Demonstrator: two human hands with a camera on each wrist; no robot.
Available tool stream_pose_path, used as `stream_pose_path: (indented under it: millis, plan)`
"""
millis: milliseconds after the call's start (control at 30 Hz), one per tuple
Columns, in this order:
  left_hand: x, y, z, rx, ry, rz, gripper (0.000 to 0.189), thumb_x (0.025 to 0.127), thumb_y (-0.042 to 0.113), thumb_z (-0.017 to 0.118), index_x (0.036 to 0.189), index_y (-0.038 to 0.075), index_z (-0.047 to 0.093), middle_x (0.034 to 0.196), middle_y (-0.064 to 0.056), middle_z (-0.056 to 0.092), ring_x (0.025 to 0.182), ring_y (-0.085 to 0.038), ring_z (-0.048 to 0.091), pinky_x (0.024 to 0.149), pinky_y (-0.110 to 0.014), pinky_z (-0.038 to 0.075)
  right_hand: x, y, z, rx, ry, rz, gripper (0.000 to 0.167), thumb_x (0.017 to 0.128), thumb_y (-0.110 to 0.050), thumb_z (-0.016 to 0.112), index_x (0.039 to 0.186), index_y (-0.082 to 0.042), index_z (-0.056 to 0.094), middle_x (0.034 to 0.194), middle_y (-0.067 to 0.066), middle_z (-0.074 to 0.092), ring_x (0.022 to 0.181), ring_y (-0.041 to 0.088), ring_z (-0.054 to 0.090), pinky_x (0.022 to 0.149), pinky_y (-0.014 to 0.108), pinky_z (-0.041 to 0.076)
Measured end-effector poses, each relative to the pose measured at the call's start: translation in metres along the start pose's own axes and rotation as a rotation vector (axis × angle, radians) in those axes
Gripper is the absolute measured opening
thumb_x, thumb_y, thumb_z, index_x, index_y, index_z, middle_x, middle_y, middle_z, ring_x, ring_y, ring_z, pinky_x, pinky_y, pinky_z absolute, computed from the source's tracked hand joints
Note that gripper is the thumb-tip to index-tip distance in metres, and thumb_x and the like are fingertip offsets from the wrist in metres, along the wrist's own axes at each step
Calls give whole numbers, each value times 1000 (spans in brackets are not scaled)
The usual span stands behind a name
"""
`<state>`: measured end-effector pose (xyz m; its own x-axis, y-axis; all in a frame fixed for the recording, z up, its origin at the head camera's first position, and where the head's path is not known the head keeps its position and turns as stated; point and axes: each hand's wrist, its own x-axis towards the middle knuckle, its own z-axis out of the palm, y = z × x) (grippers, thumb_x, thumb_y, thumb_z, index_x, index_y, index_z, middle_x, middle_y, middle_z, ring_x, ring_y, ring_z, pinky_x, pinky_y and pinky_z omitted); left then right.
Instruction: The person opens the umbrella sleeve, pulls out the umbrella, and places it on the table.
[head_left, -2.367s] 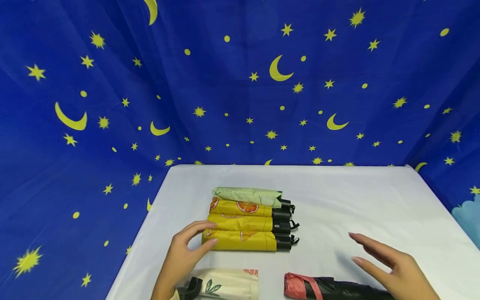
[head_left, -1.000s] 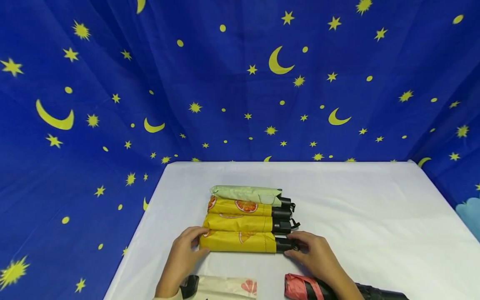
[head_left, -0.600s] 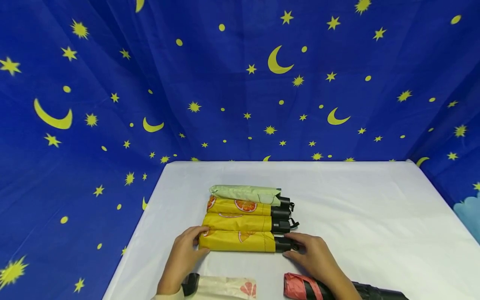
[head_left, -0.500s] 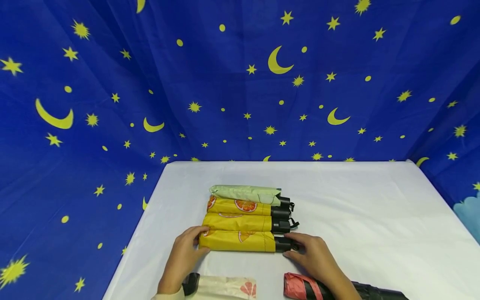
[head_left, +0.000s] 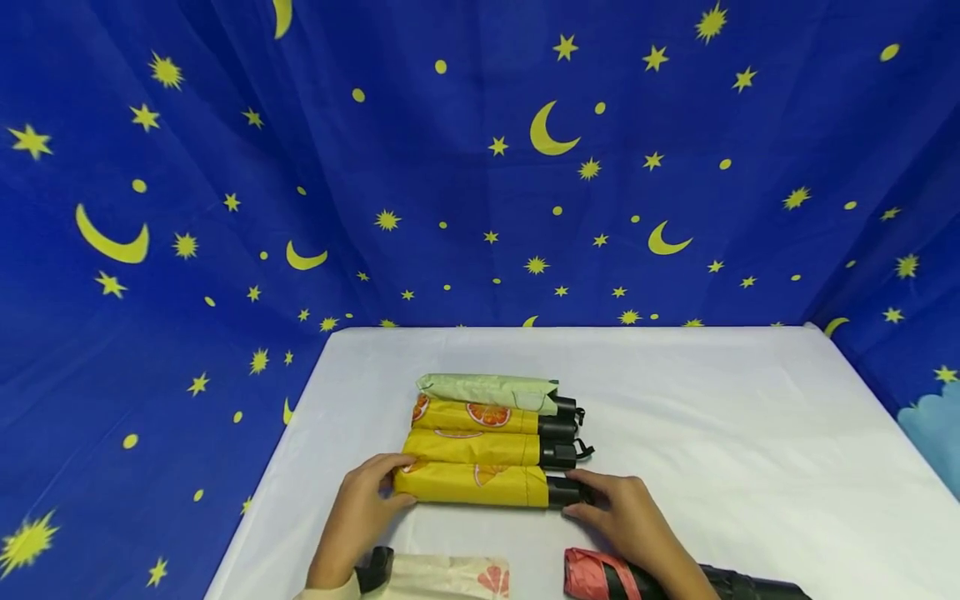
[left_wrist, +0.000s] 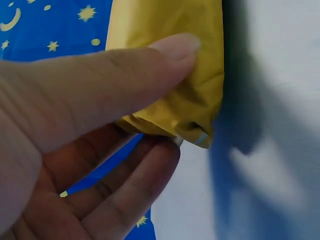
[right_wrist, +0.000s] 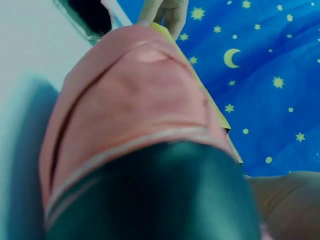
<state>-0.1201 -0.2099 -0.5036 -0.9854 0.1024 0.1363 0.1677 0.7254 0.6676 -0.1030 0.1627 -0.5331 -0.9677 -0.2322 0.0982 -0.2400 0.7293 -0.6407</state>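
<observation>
A row of folded umbrellas lies on the white table. My left hand (head_left: 360, 508) pinches the cloth end of the nearest yellow umbrella (head_left: 480, 485), thumb on the near side and fingers on the far side. Its black handle (head_left: 562, 492) is between the thumb and fingers of my right hand (head_left: 622, 512). In the left wrist view the thumb (left_wrist: 125, 75) presses the yellow cloth (left_wrist: 202, 95). Close behind lie two more yellow umbrellas with orange-slice prints (head_left: 491, 447) and a pale green one (head_left: 487, 389). Under my right forearm is a red and black umbrella (head_left: 588, 573).
A cream umbrella (head_left: 450, 575) with a black handle lies at the near edge, beside my left wrist. Blue cloth (head_left: 480, 167) with yellow moons and stars walls the table (head_left: 712, 400) at the back and sides. The red and black umbrella fills much of the right wrist view.
My right hand has come left from above the table to grip the nearest yellow umbrella's handle. My left hand has closed on its other end. Over the last second both hands hold nearly still.
</observation>
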Motion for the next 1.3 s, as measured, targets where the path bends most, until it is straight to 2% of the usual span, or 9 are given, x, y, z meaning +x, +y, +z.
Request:
stream_pose_path:
  millis: [167, 267, 333, 533, 700, 867, 1100, 1200, 1300]
  plan:
    - [1, 3, -10, -28, -8, -4, 48, 74, 7, 91, 113, 28, 75, 114, 13, 70, 97, -11, 64, 86, -40, 55, -4, -2, -9, 65, -16, -13, 43, 84, -36, 85, 122, -19, 76, 115, 0, 76, 103, 15, 72, 83, 36, 60]
    - [1, 6, -14, -29, -13, 1, 49, 74, 9, 91, 115, 30, 75, 118, 13, 70, 109, -16, 65, 95, -47, 53, -7, -2, -17, 123, -5, -30, 42, 85, -36, 84, 123, -19, 75, 117, 1, 75, 99, 11, 72, 79, 28, 60]
    - [2, 8, -15, -64, -25, -8, 48, 75, 8, 90, 116, 29, 75, 120, 13, 69, 115, -17, 64, 98, -44, 53, -8, -2, -24, 150, 9, -42, 43, 85, -37, 83, 123, -19, 75, 118, 2, 74, 98, 11, 73, 78, 25, 59]
    - [6, 15, -16, -365, -63, -40, 49, 80, -1, 85, 122, 22, 72, 127, 2, 65, 120, -23, 64, 91, -29, 57, -7, -11, -48, 166, 63, -26, 45, 84, -32, 85, 125, -16, 75, 119, 6, 74, 99, 17, 74, 77, 26, 61]
    - [9, 21, -19, -509, -71, 14, 48, 84, 3, 83, 128, 15, 69, 134, -5, 59, 126, -31, 59, 91, -30, 57, -7, -19, -68, 217, 109, -28, 44, 83, -28, 87, 124, -19, 75, 118, 5, 74, 100, 17, 74, 78, 28, 61]
    - [7, 22, -24, -693, -105, 116, 51, 88, 3, 80, 136, 5, 62, 141, -13, 51, 126, -30, 57, 90, -35, 58, -11, -23, -80, 405, 116, -21, 42, 84, -24, 86, 124, -16, 73, 118, 7, 73, 96, 15, 74, 78, 27, 61]
    - [3, 27, -28, -984, -218, 207, 55, 90, -13, 69, 142, -7, 50, 147, -25, 48, 121, -32, 62, 90, -40, 58, -20, -29, -93, 728, 80, -44, 41, 90, -1, 77, 130, 1, 66, 124, 12, 71, 103, 27, 73, 80, 37, 62]
    - [2, 33, -29, -1040, -259, 209, 56, 91, -15, 66, 143, -8, 47, 145, -24, 51, 117, -33, 64, 89, -40, 59, -23, -30, -98, 812, 60, -83, 43, 93, 7, 70, 134, 7, 60, 127, 11, 70, 107, 30, 72, 82, 40, 61]
    - [2, 39, -29, -1058, -282, 225, 55, 92, -15, 65, 144, -9, 46, 143, -24, 53, 114, -30, 65, 88, -38, 59, -27, -30, -101, 835, 49, -108, 44, 93, 11, 68, 136, 8, 58, 128, 10, 69, 107, 30, 71, 81, 40, 61]
